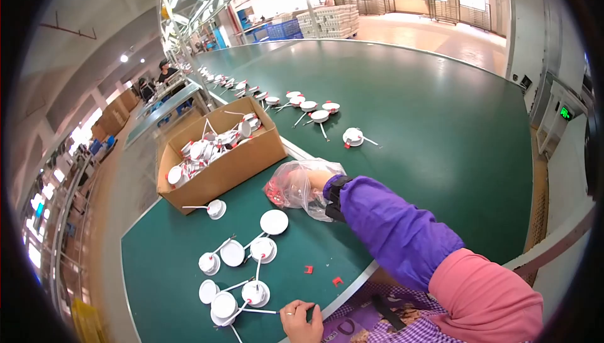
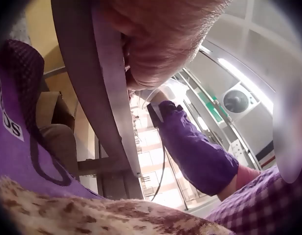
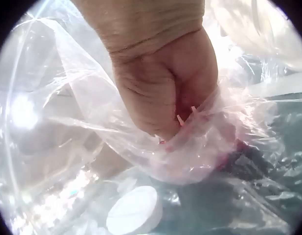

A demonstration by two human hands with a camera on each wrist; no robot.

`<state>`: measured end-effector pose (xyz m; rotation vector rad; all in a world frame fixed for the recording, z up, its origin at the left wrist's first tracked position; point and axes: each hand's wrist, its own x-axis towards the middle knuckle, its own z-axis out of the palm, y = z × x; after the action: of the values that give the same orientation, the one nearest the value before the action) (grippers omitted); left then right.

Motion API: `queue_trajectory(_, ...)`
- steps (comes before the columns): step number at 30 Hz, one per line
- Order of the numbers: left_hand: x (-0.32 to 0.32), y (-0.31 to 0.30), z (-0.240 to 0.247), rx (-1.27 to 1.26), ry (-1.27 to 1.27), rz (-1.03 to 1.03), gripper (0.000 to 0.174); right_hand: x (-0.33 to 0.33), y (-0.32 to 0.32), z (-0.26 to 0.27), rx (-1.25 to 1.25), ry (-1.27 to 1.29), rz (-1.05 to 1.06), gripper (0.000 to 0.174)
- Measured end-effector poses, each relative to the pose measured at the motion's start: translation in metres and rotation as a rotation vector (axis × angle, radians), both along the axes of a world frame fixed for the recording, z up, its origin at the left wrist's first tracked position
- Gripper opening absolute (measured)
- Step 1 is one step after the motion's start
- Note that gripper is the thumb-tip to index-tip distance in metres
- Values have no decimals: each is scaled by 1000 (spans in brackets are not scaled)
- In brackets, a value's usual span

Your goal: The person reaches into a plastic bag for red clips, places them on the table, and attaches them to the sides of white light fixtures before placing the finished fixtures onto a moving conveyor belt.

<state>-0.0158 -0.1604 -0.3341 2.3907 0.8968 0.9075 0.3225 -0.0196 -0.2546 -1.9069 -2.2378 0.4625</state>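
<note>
My right hand point(image 1: 311, 178) reaches into a clear plastic bag point(image 1: 302, 201) on the green table. Red clips point(image 1: 275, 191) fill the far end of the bag. Seen from the right wrist, small red prongs point(image 3: 186, 117) stick up beside the thumb and palm; the fingertips are hidden, so I cannot tell whether they grip a clip. My left hand point(image 1: 302, 322) rests at the table's near edge with loosely bent fingers, beside the end of a white cable point(image 1: 260, 310). That cable runs from a group of round white lamps point(image 1: 224, 305).
A cardboard box point(image 1: 233, 168) full of white lamps with red clips stands behind the bag. More lamps point(image 1: 319, 116) line the table farther back, one lamp point(image 1: 353, 137) apart from them. Two loose red clips point(image 1: 308, 269) lie near the front edge.
</note>
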Motion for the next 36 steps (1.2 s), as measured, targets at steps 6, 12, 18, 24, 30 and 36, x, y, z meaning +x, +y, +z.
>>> queue_trajectory(6, 3, -3, -1, 41, 1, 41, 10, -23, 5, 6, 38, 0, -72, 31)
queue_trajectory(12, 6, -5, 3, 71, 6, 63, 9, -40, 7, 17, 82, 3, -129, 29)
queue_trajectory(18, 10, -6, 4, 135, 13, 83, 9, -45, -4, 24, 108, 5, -181, 27)
queue_trajectory(24, 10, -7, 4, 169, 24, 99, 9, -51, -31, 21, 140, 12, -216, 25)
queue_trajectory(30, 10, -7, 2, 175, 23, 111, 10, -70, -38, 19, 174, 23, -258, 24)
queue_trajectory(36, 10, -9, 1, 175, 24, 115, 10, -76, -48, 27, 199, 26, -294, 22)
